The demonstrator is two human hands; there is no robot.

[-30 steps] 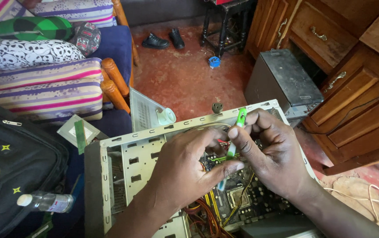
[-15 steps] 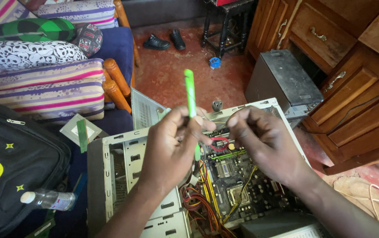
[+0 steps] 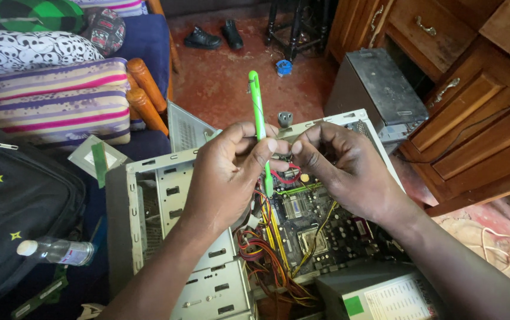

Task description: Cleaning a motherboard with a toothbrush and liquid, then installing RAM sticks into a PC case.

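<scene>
Gripped between thumb and fingertips of the left hand (image 3: 231, 172), a bright green pen-shaped tool (image 3: 259, 127) is held nearly upright, its tip pointing down at the motherboard (image 3: 314, 222) and its clip end standing clear above the knuckles. The right hand (image 3: 344, 172) is pinched shut just beside it, fingertips drawn together at the lower part of the tool; whether something small is caught in that pinch cannot be told, since the fingers hide it.

From the head view, both hands are seen above the open computer case (image 3: 166, 195), which lies on its side. A bundle of red, yellow and orange cables (image 3: 267, 266) runs along the board's left edge, and the power supply (image 3: 379, 293) sits at the lower end. Outside the case, a grey metal box (image 3: 379, 89) lies on the red floor (image 3: 225, 77), wooden drawers (image 3: 474, 118) are at the right, a black backpack (image 3: 12, 207) with a small bottle (image 3: 59, 252) at the left.

The step in hand is judged to be a readying of the tool over the board, not yet work on it. A lowering of the tip towards the upper board would be called for, with the loose cables kept clear.
</scene>
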